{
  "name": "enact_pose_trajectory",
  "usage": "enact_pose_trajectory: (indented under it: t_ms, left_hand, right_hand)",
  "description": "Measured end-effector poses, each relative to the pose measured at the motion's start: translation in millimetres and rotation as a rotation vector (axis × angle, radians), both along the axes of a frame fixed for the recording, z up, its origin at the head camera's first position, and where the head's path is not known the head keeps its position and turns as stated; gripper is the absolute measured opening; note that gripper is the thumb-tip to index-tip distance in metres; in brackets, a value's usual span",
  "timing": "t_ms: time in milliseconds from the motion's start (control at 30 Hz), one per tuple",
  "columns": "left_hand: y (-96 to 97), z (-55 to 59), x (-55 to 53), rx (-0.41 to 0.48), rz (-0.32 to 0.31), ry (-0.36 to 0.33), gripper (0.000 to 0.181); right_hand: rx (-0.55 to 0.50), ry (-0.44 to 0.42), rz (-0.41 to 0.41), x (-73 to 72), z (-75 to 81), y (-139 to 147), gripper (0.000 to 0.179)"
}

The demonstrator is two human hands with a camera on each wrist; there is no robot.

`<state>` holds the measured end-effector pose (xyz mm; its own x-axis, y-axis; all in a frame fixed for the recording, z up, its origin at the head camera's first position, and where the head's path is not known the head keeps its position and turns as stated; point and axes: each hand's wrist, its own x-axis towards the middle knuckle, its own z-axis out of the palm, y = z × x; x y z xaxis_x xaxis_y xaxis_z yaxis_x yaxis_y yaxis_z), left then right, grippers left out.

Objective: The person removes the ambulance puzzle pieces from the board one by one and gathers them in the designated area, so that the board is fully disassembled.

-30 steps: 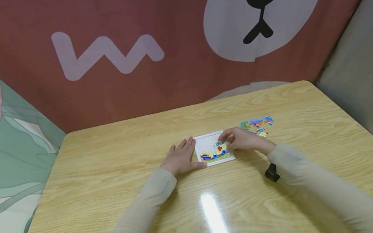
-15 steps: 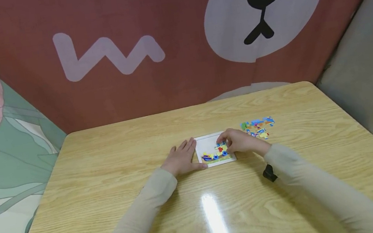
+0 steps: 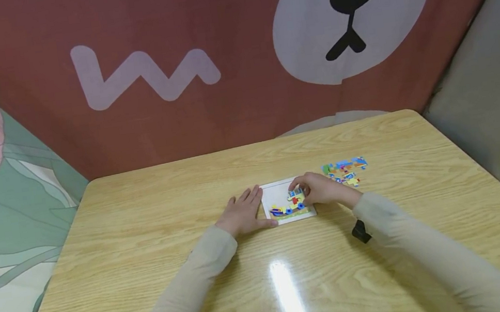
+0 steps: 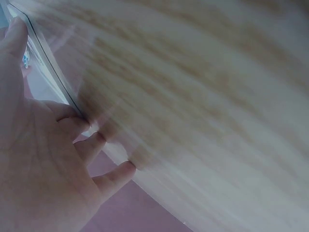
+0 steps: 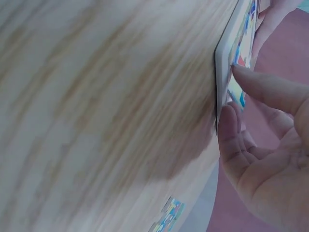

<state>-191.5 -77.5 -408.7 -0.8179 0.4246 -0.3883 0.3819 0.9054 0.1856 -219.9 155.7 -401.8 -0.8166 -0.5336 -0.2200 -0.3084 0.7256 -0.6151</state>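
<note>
A white puzzle tray (image 3: 275, 193) lies on the wooden table, its lower part filled with joined pieces (image 3: 288, 211) showing a yellow vehicle with blue wheels. The left hand (image 3: 240, 213) is spread flat at the tray's left edge, thumb on the near left corner. In the left wrist view, its fingertips (image 4: 126, 166) rest on the tabletop beside the rim. Over the tray's right side, the right hand (image 3: 321, 189) pinches a puzzle piece (image 3: 295, 193) with blue windows, close above the joined pieces. The right wrist view shows the thumb (image 5: 251, 79) over the tray's rim, the other fingers curled opposite.
Several loose puzzle pieces (image 3: 345, 166) lie in a group behind and right of the tray, partly behind the right hand. A black device (image 3: 361, 231) hangs below the right wrist. A printed cloth (image 3: 180, 123) stands along the table's far edge.
The right hand has shifted slightly left over the tray, its fingertips closing around the blue-windowed piece, which has moved a little left and sits tilted. The left hand has stayed in place.
</note>
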Motion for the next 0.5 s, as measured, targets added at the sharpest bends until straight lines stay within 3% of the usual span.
enact_pose_trajectory:
  t_ms: [500]
  left_hand:
    - [-0.5,0.4,0.5,0.010,-0.001,-0.004,0.097]
  right_hand:
    - [-0.059,-0.002,-0.076,0.8,-3.9,1.9,0.033]
